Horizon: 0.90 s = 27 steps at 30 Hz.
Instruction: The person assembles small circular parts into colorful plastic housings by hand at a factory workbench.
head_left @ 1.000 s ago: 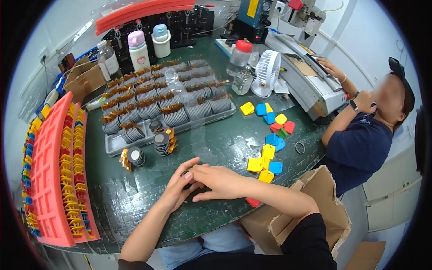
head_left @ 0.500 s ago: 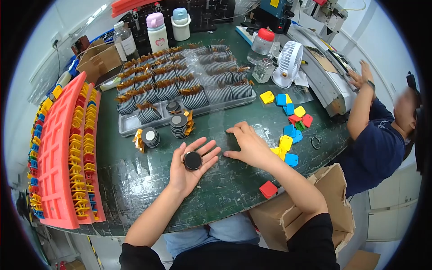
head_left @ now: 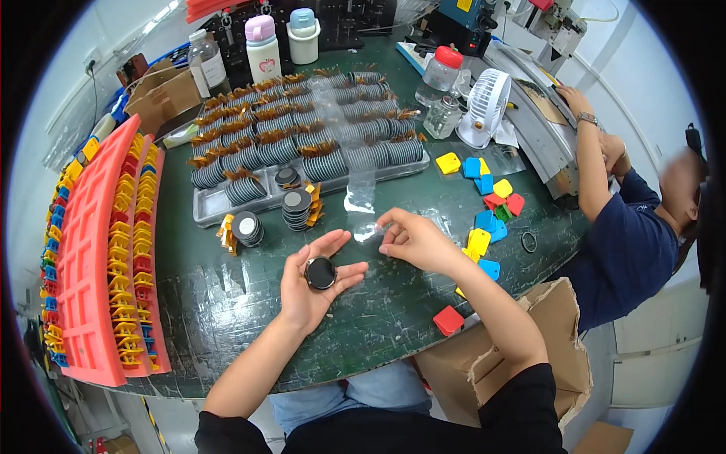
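My left hand (head_left: pixel 304 291) is turned palm up and holds a round black disc with a thin metallic rim (head_left: pixel 321 273), its fingers stretched around it. To the right, my right hand (head_left: pixel 414 240) has thumb and fingertips pinched together at the lower end of a clear plastic strip (head_left: pixel 361 198). That strip glints and runs back over a tray (head_left: pixel 302 189) filled with rows of grey discs with amber flexible tabs. In front of the tray stand two short stacks of the same discs, one on the left (head_left: pixel 246 228) and one nearer the middle (head_left: pixel 297 208).
At left stand pink foam racks (head_left: pixel 89 272) holding coloured clips. Yellow, blue, red and green plastic tags (head_left: pixel 478 240) lie at right, near a white fan (head_left: pixel 484 106) and jars (head_left: pixel 441 76). A cardboard box (head_left: pixel 529 333) sits by the front edge. A co-worker (head_left: pixel 624 242) works at right.
My right thumb and fingers have closed together at the strip, whose lower end now shines. My left fingers have spread apart around the disc. The co-worker's hands have moved.
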Tool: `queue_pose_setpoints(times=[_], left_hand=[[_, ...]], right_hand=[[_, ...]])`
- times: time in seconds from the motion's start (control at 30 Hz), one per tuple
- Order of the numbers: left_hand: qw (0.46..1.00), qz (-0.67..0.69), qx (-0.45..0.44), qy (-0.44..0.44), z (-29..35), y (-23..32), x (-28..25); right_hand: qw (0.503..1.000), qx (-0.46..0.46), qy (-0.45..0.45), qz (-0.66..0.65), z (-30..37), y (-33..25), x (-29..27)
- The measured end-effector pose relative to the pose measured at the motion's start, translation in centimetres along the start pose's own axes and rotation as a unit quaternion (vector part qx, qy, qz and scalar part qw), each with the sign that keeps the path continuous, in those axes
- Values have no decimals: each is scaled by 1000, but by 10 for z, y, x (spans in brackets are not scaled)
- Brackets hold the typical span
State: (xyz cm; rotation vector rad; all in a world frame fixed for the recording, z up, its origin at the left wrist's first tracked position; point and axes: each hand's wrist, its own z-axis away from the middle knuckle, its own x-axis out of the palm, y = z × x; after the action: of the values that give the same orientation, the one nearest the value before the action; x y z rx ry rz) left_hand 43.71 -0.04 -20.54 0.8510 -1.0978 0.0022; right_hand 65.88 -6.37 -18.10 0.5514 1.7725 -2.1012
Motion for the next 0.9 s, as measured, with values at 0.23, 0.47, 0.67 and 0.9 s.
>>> queue_pose_setpoints(times=[0.23,0.47,0.67,0.9], left_hand=[[996,-61,-34,-63,-4,3,-4],[992,-102,-36,-66,-2,4,3],[992,-72,-45,-98,-2,4,-4],[993,-19,-67,-98,-3,8,-5]], right_hand=[[996,-41,-20,-82,-3,-5,-3],[996,53,66,-5,6,-23,-9],[995,42,91,-12,10,-26,-8],[988,-19,108,105,14,-35,0]])
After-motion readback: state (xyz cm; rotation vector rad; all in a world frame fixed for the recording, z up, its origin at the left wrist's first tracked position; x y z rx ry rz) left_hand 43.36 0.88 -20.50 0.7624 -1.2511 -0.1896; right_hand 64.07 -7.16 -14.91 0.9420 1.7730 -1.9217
